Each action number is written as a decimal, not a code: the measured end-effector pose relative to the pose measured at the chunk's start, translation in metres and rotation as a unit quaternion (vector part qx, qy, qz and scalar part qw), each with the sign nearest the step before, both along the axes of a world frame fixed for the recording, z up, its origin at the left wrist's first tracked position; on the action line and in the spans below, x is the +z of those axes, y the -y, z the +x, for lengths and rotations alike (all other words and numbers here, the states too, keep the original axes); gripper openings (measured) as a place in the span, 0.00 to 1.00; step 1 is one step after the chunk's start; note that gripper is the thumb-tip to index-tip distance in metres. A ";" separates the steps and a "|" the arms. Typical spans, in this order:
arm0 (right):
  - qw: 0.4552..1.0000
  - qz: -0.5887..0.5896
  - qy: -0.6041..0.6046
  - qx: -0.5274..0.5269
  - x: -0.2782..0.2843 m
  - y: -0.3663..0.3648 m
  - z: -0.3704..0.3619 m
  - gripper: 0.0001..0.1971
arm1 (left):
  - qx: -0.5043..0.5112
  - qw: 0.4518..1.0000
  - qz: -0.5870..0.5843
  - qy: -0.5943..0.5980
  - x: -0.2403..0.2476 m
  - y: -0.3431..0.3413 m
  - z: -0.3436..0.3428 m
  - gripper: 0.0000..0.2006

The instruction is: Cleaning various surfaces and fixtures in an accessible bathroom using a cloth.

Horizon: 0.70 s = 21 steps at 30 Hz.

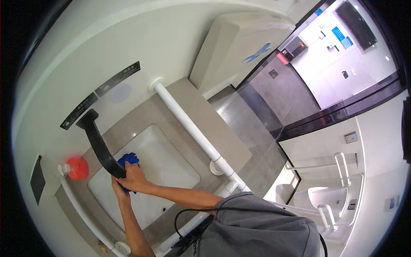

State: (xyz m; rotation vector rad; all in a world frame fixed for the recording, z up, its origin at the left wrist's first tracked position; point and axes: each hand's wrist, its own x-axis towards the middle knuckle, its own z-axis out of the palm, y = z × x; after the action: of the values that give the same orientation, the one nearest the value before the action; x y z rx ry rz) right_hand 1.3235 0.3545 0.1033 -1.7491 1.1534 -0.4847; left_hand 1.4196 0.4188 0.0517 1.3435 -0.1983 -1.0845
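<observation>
A crumpled blue cloth (pixel 128 159) is bunched at the outlet end of a black faucet (pixel 102 147), over a white rectangular sink (pixel 167 165). My right hand (pixel 134 178) is closed on the cloth, its fingers partly hidden beside the faucet's end. Just below the faucet tip, my left hand (pixel 120 192) is closed against the same cloth, and a bit of blue shows between the two hands. Most of the left fingers are hidden.
White grab rails flank the sink, one on the right (pixel 186 122) and one on the left (pixel 83 218). A round red object (pixel 78 167) sits by the left rail's wall end. A beige wall-mounted unit (pixel 231 47) juts out ahead. A urinal (pixel 327 200) with rails stands far right.
</observation>
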 end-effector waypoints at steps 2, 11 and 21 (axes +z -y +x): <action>0.999 0.034 0.014 0.013 0.005 -0.001 -0.002 0.23 | 0.006 0.995 -0.038 -0.092 0.010 -0.008 -0.009 0.19; 0.975 0.122 0.180 -0.048 -0.024 0.038 -0.016 0.18 | 0.034 0.932 -0.046 -0.359 0.003 0.009 -0.025 0.32; 0.873 0.434 0.218 -0.051 -0.020 0.028 -0.062 0.20 | 0.164 0.967 -0.069 -0.183 0.042 -0.006 -0.011 0.20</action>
State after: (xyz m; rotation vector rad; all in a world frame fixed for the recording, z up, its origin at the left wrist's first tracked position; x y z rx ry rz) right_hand 1.2616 0.3262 0.0829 -0.7473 0.9172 -0.3159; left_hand 1.4090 0.4250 0.0936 0.9875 0.2127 -0.9948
